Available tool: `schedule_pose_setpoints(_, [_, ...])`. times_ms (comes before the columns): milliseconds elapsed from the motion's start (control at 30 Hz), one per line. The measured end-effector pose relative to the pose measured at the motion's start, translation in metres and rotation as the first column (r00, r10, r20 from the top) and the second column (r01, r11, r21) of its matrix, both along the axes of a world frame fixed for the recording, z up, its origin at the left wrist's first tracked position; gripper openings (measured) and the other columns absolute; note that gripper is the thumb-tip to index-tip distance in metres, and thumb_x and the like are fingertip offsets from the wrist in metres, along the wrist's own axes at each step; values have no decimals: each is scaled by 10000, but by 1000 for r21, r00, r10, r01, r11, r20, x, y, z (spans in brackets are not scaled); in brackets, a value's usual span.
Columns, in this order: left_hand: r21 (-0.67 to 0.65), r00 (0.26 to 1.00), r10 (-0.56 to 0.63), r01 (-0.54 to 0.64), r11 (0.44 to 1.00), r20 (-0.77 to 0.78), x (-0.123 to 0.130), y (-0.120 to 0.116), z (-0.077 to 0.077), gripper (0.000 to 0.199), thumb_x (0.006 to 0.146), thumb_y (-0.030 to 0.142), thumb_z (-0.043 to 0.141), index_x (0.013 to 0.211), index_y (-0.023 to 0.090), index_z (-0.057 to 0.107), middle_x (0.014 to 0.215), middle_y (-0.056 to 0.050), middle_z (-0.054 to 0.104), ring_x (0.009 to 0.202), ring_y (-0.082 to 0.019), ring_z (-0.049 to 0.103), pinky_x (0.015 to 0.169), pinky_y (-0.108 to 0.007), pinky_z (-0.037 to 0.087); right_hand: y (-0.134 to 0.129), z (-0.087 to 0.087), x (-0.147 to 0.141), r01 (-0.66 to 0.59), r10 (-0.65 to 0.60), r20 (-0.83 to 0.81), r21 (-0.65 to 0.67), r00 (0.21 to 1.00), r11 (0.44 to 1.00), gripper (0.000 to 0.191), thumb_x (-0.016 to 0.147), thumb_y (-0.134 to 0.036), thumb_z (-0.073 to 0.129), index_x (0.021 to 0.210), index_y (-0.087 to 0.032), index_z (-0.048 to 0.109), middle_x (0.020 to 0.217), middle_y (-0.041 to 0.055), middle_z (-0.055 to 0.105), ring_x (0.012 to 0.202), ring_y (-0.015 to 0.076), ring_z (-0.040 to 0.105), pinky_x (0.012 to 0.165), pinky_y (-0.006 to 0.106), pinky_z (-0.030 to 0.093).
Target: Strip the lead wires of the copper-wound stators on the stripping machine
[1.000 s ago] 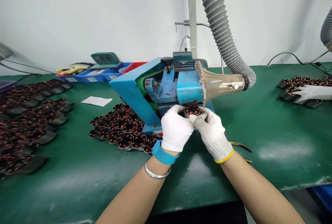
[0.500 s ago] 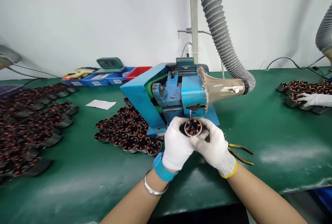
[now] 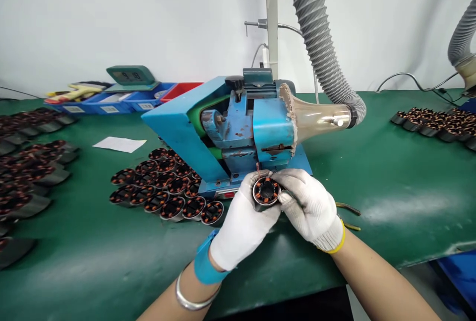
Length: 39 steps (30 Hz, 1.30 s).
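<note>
Between my gloved hands is a round motor stator (image 3: pixel 267 191), a metal ring with copper windings and a black inside, its open face turned up toward me. My left hand (image 3: pixel 243 217) is wrapped round its left side and underside. The fingers of my right hand (image 3: pixel 310 204) close on its right rim. Thin reddish wire leads (image 3: pixel 258 168) stand up from its far edge, just below the slot of the blue machine (image 3: pixel 273 132). Pliers (image 3: pixel 349 208) lie on the table beside my right hand, partly hidden by it.
Several more stators (image 3: pixel 173 207) stand grouped left of the machine, with larger groups at far left (image 3: pixel 40 167) and far right (image 3: pixel 442 125). A clear funnel (image 3: pixel 320 120) joins a grey hose (image 3: pixel 312 23). Blue bins (image 3: pixel 111 105), a red bin (image 3: pixel 182 90) and paper (image 3: pixel 119 144) lie behind.
My view has shifted and turned right. Both hands still hold the stator, which sits slightly lower from the machine's slot. The co-worker's gloved hand at far right is gone from view.
</note>
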<state>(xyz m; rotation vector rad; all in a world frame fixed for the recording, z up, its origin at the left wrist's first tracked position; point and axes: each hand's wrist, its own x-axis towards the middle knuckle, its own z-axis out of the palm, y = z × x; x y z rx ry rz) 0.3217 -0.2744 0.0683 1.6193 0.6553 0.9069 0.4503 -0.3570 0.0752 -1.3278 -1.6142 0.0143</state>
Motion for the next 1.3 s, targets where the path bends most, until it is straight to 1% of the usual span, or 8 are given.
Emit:
schedule_pose_setpoints(133, [34, 996, 48, -45, 998, -69, 1, -6, 0, 387, 666, 241, 713, 984, 198, 496, 903, -35, 645, 814, -188, 670, 773, -347, 577, 0, 1, 6, 104, -133, -336, -102, 932, 989, 207, 961, -298, 488, 908, -192, 658, 847, 48, 669, 746, 175, 636, 686, 300, 518])
schedule_pose_setpoints(233, [-3, 995, 80, -80, 997, -66, 1, -9, -5, 463, 690, 260, 703, 1090, 196, 481, 958, -55, 648, 858, -203, 683, 827, -379, 573, 5, 0, 17, 197, -311, -725, -241, 615, 951, 328, 945, -480, 507, 923, -184, 647, 799, 35, 669, 637, 159, 622, 502, 244, 465])
schedule_pose_setpoints(300, [-40, 998, 54, -55, 998, -9, 0, -8, -10, 590, 725, 278, 684, 1250, 198, 428, 1120, -100, 640, 1005, -224, 675, 912, -396, 554, 9, -1, 19, 143, -345, -790, -317, 507, 937, 390, 883, -554, 560, 949, -181, 651, 801, 39, 675, 646, 174, 635, 483, 241, 461])
schedule_pose_setpoints(433, [-19, 993, 108, -107, 994, 49, 4, -4, -15, 637, 714, 299, 718, 1285, 193, 456, 1256, -122, 617, 1132, -247, 636, 970, -396, 537, 12, -2, 3, -113, -192, -682, -375, 705, 920, 444, 695, -436, 752, 1055, -191, 670, 1017, 69, 693, 916, 247, 665, 795, 338, 557])
schedule_pose_setpoints(533, [68, 976, 219, -220, 973, 20, 11, 0, -15, 526, 620, 251, 782, 1093, 169, 567, 1062, -92, 695, 983, -252, 685, 905, -403, 565, 14, -1, -12, -72, -189, -630, -364, 753, 929, 533, 671, -358, 759, 1157, -174, 640, 1144, 95, 660, 1050, 275, 627, 936, 400, 521])
schedule_pose_setpoints(767, [160, 935, 353, -351, 923, 14, 32, 11, -3, 512, 580, 206, 766, 1067, 157, 614, 1026, -91, 712, 954, -254, 682, 894, -407, 549, 36, -1, -9, -103, -101, -793, -202, 600, 974, 415, 726, -373, 721, 1075, -152, 678, 989, 74, 704, 926, 241, 659, 865, 360, 549])
schedule_pose_setpoints(1000, [222, 911, 412, -396, 891, -29, 43, 12, 9, 374, 561, 225, 780, 896, 178, 619, 861, -38, 718, 808, -223, 680, 744, -334, 542, 45, -8, -4, -99, -38, -836, -110, 548, 989, 325, 779, -373, 709, 1032, -168, 695, 927, 52, 704, 851, 207, 662, 818, 326, 561])
schedule_pose_setpoints(1300, [256, 930, 367, -354, 899, -4, 46, 17, 6, 336, 619, 229, 752, 913, 193, 593, 888, -32, 703, 827, -207, 670, 779, -326, 534, 46, -9, -4, -80, -45, -859, -100, 510, 992, 316, 788, -392, 721, 1010, -168, 698, 889, 51, 692, 836, 207, 657, 828, 339, 560])
